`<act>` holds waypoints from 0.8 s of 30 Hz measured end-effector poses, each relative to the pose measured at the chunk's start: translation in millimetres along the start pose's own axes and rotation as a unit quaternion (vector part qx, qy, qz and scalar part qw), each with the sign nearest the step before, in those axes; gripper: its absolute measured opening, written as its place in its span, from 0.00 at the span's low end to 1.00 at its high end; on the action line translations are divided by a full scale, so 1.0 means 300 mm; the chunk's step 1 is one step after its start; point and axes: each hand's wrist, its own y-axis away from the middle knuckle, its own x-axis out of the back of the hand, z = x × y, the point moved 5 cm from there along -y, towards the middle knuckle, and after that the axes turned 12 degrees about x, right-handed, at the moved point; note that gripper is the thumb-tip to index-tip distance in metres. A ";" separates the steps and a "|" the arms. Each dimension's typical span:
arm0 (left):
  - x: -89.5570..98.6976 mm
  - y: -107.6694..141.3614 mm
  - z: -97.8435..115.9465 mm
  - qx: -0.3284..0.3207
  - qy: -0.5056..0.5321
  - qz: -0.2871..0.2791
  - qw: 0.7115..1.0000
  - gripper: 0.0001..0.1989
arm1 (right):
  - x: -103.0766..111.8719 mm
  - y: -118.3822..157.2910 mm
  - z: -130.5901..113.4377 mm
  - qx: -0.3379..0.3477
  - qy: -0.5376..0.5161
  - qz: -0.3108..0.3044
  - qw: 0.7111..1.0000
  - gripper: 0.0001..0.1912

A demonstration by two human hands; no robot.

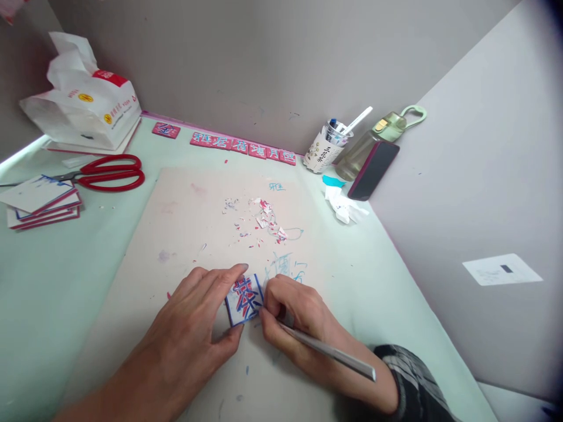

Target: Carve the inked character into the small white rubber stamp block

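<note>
A small square carving block (pixel 238 317) with a white face, blue edges and a blue-and-red character lies on the beige board (pixel 176 193). My left hand (pixel 197 316) grips it from the left, with fingers on its top edge and thumb at the lower edge. In my right hand (pixel 294 310) is a carving knife (pixel 343 355) with a flat metal handle, pinched at the block's right side. The knife's tip is hidden behind my fingers. Red and white shavings (pixel 265 220) are scattered beyond the block.
Red-handled scissors (pixel 112 173) and stacked blank blocks (pixel 44 202) lie at left, below a paper bag (pixel 97 105). Carved red tiles (pixel 244 146) line the back wall. At right stand a pen cup (pixel 323 151), a bottle (pixel 363 152), a phone (pixel 373 170) and crumpled tissue (pixel 343 206).
</note>
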 end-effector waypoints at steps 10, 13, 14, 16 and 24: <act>0.003 -0.003 0.000 -0.006 -0.012 0.004 1.000 0.30 | 0.009 -0.010 0.006 -0.019 -0.017 0.012 1.000 0.14; 0.006 -0.005 0.006 -0.021 -0.023 0.008 0.999 0.30 | 0.009 -0.009 0.007 -0.025 -0.022 0.014 0.999 0.14; 0.008 -0.005 0.009 -0.027 -0.025 0.007 0.999 0.30 | 0.008 -0.009 0.007 -0.024 -0.022 0.014 0.999 0.14; 0.009 -0.006 0.011 -0.030 -0.026 0.003 0.999 0.29 | 0.007 -0.007 0.008 -0.024 -0.023 0.016 0.999 0.14; 0.032 -0.014 -0.001 -0.062 -0.026 -0.025 0.997 0.33 | 0.001 0.003 0.033 -0.090 -0.078 0.046 0.992 0.11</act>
